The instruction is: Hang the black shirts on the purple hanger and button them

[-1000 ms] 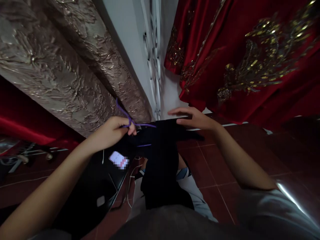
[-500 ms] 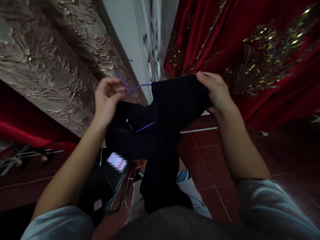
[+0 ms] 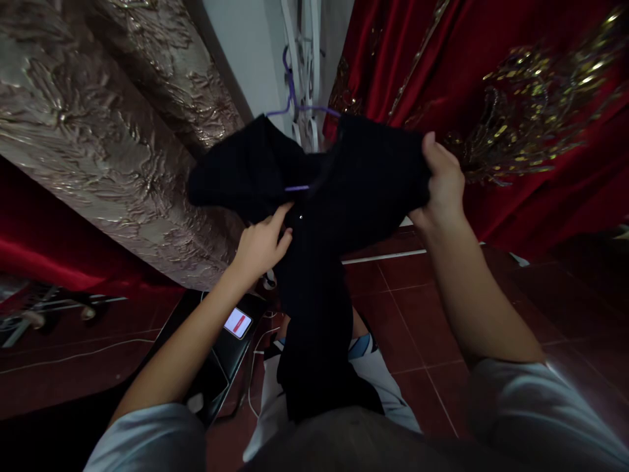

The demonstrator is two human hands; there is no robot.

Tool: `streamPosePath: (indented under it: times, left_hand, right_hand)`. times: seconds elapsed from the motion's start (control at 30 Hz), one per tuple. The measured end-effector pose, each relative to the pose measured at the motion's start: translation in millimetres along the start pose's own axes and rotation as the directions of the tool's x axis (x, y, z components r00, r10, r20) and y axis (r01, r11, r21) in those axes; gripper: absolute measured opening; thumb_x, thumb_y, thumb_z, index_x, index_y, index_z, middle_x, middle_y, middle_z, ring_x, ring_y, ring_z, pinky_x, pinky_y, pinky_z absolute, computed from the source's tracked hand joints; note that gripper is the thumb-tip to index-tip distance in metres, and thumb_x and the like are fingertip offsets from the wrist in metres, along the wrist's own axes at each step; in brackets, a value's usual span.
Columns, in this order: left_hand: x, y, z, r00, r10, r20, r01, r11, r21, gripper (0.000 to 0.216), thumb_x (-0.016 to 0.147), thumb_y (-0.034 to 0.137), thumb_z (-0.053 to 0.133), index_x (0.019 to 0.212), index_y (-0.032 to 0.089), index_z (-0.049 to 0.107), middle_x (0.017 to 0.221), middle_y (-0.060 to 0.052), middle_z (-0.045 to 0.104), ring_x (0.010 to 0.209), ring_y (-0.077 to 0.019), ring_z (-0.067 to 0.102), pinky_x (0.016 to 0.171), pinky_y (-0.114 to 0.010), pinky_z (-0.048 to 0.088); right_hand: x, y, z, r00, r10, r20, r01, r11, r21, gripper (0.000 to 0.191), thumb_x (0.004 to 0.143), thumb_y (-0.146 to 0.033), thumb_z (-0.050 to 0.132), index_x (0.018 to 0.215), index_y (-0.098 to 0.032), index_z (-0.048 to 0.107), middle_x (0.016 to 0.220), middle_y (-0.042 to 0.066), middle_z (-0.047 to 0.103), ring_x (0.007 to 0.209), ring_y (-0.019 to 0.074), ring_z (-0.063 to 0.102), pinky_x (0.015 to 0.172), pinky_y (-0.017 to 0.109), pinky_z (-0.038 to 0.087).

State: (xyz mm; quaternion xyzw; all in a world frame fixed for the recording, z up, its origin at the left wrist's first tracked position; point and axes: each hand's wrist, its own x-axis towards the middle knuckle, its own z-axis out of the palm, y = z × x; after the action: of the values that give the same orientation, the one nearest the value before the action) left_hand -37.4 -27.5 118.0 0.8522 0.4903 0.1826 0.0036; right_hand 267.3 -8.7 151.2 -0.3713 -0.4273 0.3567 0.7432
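A dark navy or black garment (image 3: 314,262) with sleeve-like sides hangs on a purple clothes hanger (image 3: 293,92). The hanger's hook and shoulders show above the cloth, and its lower bar shows through the neck opening. My right hand (image 3: 445,183) grips the garment's right end, thumb on top and fingers behind. At the front, just below the neck opening, my left hand (image 3: 260,246) touches the cloth with index finger and thumb apart; its other fingers are partly hidden. A small shiny dot, perhaps a button, sits beside the left fingertips. Lower cloth drapes towards my lap.
On the left, a phone (image 3: 238,323) with a lit screen lies on a black surface (image 3: 250,308), near white cables. A textured beige curtain (image 3: 113,144) hangs at left, a red sequined curtain (image 3: 521,111) at right. White scrolled metalwork (image 3: 307,59) stands behind the hanger. Red tiles (image 3: 413,321) cover the floor.
My left hand has moved right and down from the garment's left side to its front. The hanger has come upright inside the garment, and the left side has spread out. My right hand keeps its grip.
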Motion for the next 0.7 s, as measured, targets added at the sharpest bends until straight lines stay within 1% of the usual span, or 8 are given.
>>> streamPosePath:
  times: [0.13,0.27,0.33,0.43,0.5,0.57,0.63,0.7]
  left_hand:
    - [-6.2,0.9,17.8,0.998,0.003,0.06,-0.005,1.0,0.024,0.049,0.102,0.032,0.048,0.149,0.023,0.047,0.107,-0.007,0.073,0.087,-0.025,0.073,0.07,-0.033,0.054]
    - [-18.6,7.3,38.1,0.998,0.055,0.041,-0.051,0.994,-0.1,0.025,0.102,0.032,0.051,0.117,0.021,0.068,0.09,-0.006,0.072,0.077,-0.0224,0.07,0.067,-0.03,0.05]
    - [-26.6,13.2,47.7,0.995,0.081,-0.058,-0.093,0.963,-0.255,0.019,0.102,0.029,0.053,0.108,0.021,0.069,0.087,-0.004,0.07,0.077,-0.0203,0.069,0.07,-0.03,0.05]
    - [-39.6,29.0,59.1,0.967,0.049,-0.252,-0.16,0.883,-0.441,0.014,0.102,0.025,0.054,0.105,0.021,0.067,0.093,-0.005,0.07,0.084,-0.0188,0.068,0.078,-0.03,0.051]
    - [-48.0,43.3,64.6,0.936,-0.017,-0.352,-0.179,0.837,-0.517,0.012,0.102,0.023,0.055,0.103,0.021,0.067,0.093,-0.005,0.07,0.086,-0.0183,0.066,0.08,-0.03,0.051]
    - [-55.8,58.0,68.8,0.912,-0.097,-0.398,-0.17,0.795,-0.582,0.011,0.102,0.021,0.055,0.103,0.021,0.066,0.094,-0.005,0.069,0.088,-0.0182,0.066,0.082,-0.031,0.051]
    - [-63.2,71.3,71.8,0.897,-0.18,-0.404,-0.139,0.752,-0.644,0.012,0.103,0.02,0.054,0.103,0.021,0.065,0.094,-0.005,0.068,0.089,-0.0184,0.065,0.084,-0.032,0.052]
    - [-70.4,82.3,73.9,0.875,-0.285,-0.39,-0.086,0.703,-0.706,0.013,0.104,0.021,0.052,0.103,0.021,0.065,0.094,-0.005,0.067,0.09,-0.0182,0.065,0.084,-0.031,0.052]
  right_hand:
    - [-9.7,7.1,-19.7,0.996,-0.026,-0.084,0.026,1.0,0.0,0.031,0.086,-0.055,0.071,0.085,-0.025,0.061,0.088,0.004,0.069,0.105,0.0249,0.067,0.085,0.039,0.057]
    - [-7.6,14.4,-31.7,0.984,-0.114,-0.134,0.101,0.99,-0.099,0.022,0.088,-0.045,0.067,0.09,-0.023,0.062,0.089,0.003,0.065,0.09,0.0182,0.065,0.087,0.033,0.053]
    - [-23.8,20.1,-29.7,0.935,-0.255,-0.246,0.184,0.943,-0.278,0.02,0.086,-0.036,0.066,0.101,-0.023,0.063,0.101,0.004,0.065,0.1,0.018,0.064,0.098,0.034,0.05]
    - [-81.6,34.5,-11.4,0.8,-0.472,-0.37,0.235,0.814,-0.531,0.036,0.086,-0.031,0.065,0.12,-0.023,0.057,0.131,0.009,0.057,0.127,0.0221,0.055,0.111,0.042,0.042]
    - [-130.7,47.3,8.3,0.839,-0.346,-0.419,0.13,0.876,-0.464,0.029,0.087,-0.035,0.068,0.112,-0.025,0.058,0.119,0.007,0.06,0.11,0.0208,0.061,0.099,0.038,0.049]
    - [-172.2,59.0,28.5,0.949,0.035,-0.314,-0.115,0.964,-0.241,0.023,0.086,-0.04,0.072,0.096,-0.024,0.06,0.092,0.003,0.061,0.085,0.017,0.061,0.081,0.03,0.051]
    - [-195.9,65.4,44.2,0.94,0.331,-0.077,-0.339,0.933,-0.124,0.029,0.089,-0.049,0.069,0.082,-0.021,0.06,0.075,0.001,0.059,0.071,0.0148,0.057,0.071,0.028,0.049]
    - [-201.4,65.5,52.8,0.908,0.415,0.056,-0.408,0.907,-0.103,0.036,0.09,-0.052,0.066,0.077,-0.02,0.058,0.07,-0.001,0.057,0.067,0.0133,0.055,0.067,0.026,0.047]
